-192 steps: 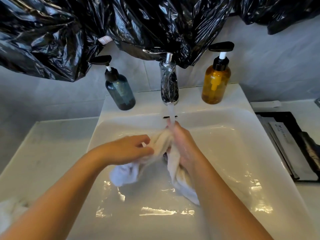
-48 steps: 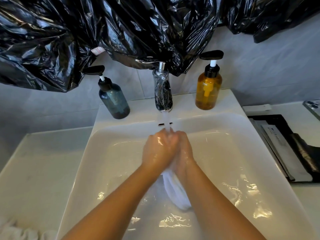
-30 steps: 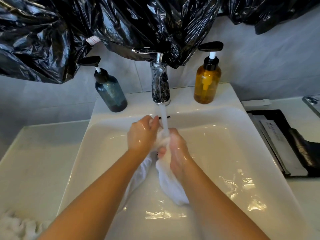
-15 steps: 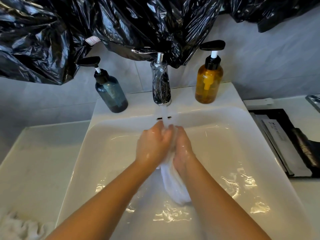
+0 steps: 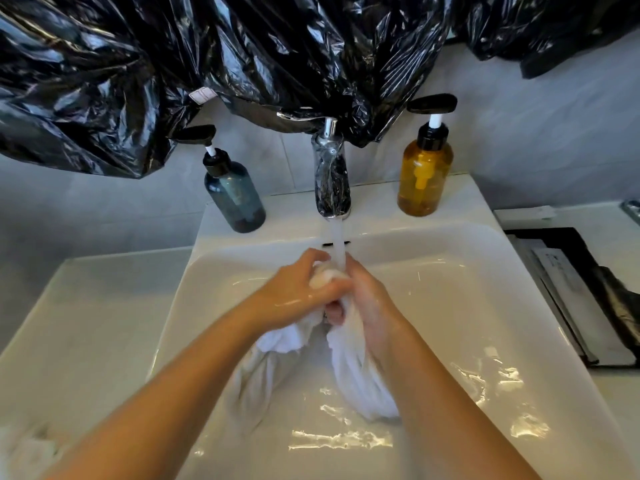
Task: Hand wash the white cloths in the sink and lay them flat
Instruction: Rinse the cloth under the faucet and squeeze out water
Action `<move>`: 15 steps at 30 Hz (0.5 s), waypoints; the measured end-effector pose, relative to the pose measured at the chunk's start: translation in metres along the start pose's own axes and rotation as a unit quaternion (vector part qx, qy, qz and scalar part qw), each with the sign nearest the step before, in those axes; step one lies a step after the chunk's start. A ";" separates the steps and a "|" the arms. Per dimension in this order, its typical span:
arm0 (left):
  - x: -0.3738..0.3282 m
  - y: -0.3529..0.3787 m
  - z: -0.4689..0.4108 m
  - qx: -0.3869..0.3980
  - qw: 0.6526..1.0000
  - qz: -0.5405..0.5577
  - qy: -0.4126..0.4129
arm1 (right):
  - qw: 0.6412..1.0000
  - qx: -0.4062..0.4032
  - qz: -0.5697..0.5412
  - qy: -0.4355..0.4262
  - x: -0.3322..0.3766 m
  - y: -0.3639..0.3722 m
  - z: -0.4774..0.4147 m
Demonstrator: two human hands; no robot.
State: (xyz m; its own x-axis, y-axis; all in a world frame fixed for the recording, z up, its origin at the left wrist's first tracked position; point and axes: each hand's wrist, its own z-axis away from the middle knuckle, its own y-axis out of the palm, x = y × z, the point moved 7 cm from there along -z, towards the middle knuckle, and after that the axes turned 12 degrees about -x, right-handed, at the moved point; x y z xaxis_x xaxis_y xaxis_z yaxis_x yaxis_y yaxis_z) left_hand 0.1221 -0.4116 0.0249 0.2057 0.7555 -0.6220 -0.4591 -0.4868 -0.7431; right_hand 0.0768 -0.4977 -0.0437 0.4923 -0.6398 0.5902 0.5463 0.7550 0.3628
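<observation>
A wet white cloth (image 5: 349, 368) is bunched between both my hands over the white sink (image 5: 485, 306). My left hand (image 5: 294, 292) grips its upper bunch from the left. My right hand (image 5: 370, 299) grips it from the right, fingers curled into the fabric. Water from the chrome faucet (image 5: 330, 181) runs onto the cloth's top. Two tails of cloth hang down into the basin below my hands. More white cloth (image 5: 24, 452) lies crumpled on the counter at the lower left, blurred.
A blue-grey pump bottle (image 5: 233, 199) stands left of the faucet and an amber pump bottle (image 5: 424, 178) to its right. Black plastic sheeting (image 5: 173, 64) hangs above. A black tray (image 5: 581, 292) with papers lies on the right counter.
My hands, pressed together half a second ago, have parted a little. The cloth now shows between them and a second tail hangs on the left.
</observation>
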 end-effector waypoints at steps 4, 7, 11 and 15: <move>0.010 -0.003 -0.011 -0.049 0.995 -0.004 -0.087 | 0.998 -0.009 0.060 -0.026 0.005 -0.015 -0.003; 0.008 -0.027 -0.010 -0.043 0.985 0.132 -0.099 | 0.989 0.056 0.129 -0.034 0.002 -0.016 0.008; 0.009 -0.050 -0.006 -0.044 0.955 0.268 -0.117 | 0.971 0.112 0.188 -0.099 0.015 -0.028 0.015; 0.007 -0.046 0.009 -0.047 0.977 0.198 -0.061 | 0.994 0.008 0.060 -0.086 0.028 -0.036 0.011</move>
State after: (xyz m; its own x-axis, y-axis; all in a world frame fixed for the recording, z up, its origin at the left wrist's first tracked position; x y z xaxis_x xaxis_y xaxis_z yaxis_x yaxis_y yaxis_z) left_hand 0.1367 -0.3796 0.0570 -0.0787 0.5437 -0.8356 -0.3988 -0.7854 -0.4734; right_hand 0.0638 -0.5409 -0.0319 0.4292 -0.5126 0.7437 0.4798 0.8270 0.2931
